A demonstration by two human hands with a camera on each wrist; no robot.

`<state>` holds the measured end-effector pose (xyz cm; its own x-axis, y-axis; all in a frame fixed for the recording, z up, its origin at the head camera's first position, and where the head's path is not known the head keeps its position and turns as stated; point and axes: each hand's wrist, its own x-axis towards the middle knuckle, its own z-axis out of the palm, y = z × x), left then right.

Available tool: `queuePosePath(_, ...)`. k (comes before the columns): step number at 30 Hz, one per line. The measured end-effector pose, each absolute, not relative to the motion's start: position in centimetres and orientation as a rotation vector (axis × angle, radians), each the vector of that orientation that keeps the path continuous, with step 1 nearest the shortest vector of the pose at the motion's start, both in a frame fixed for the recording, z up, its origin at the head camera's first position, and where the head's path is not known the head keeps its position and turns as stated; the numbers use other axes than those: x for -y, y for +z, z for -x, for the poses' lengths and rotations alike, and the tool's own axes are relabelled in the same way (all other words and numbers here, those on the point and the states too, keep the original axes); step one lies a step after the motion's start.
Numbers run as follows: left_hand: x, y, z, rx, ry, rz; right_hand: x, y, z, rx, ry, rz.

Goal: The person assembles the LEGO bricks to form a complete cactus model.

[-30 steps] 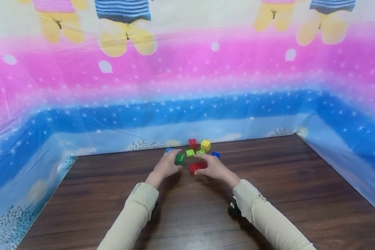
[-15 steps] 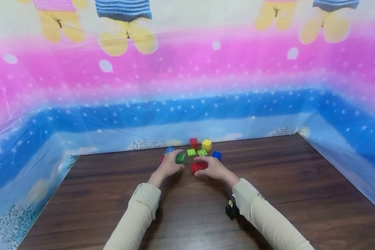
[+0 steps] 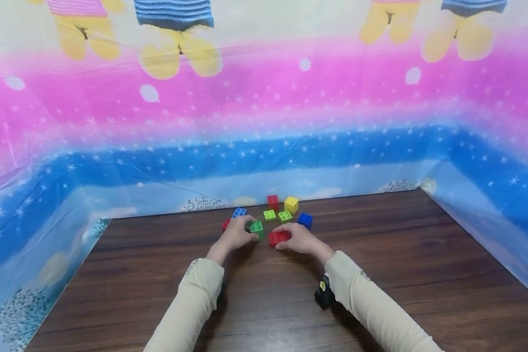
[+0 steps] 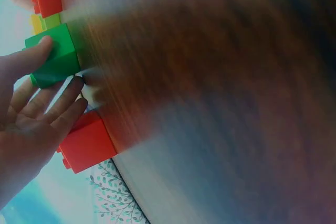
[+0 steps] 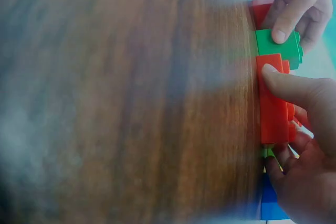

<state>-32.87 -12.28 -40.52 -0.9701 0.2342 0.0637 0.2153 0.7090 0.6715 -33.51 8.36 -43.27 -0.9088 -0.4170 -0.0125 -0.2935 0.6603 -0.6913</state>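
Observation:
In the head view my left hand (image 3: 235,234) pinches a green toy building brick (image 3: 257,228) between thumb and fingers. The left wrist view shows the thumb pressed on the near side of that green brick (image 4: 63,59). My right hand (image 3: 303,238) grips a longer red brick (image 3: 276,239), thumb along its near face in the right wrist view, fingers behind. Both bricks stand studs up on the table, a small gap between them in the head view. Another red brick (image 4: 90,142) sits just left of my left fingers, partly covered by the hand in the head view.
Behind the hands are a light blue brick (image 3: 239,212), two lime bricks (image 3: 270,215), a red brick (image 3: 273,202) and a yellow one (image 3: 291,204). A dark blue brick (image 3: 305,221) lies beyond my right hand. A printed curtain (image 3: 264,161) borders the wooden table (image 3: 264,303).
My left fingers have come onto the green brick, which has turned and moved slightly nearer. The right thumb and fingers have drawn in on the red brick.

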Motion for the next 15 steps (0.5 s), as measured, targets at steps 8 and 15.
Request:
queuePosePath(8, 12.74, -40.64, 32.44, -2.806, 1.164, -0.346, -8.24, -43.48, 33.34, -2.687, -1.095, 0.565)
queuePosePath(15, 12.92, -40.55, 32.47, -2.808, 1.157, -0.354, -8.46, -43.68, 33.83, -2.677, -1.134, 0.587)
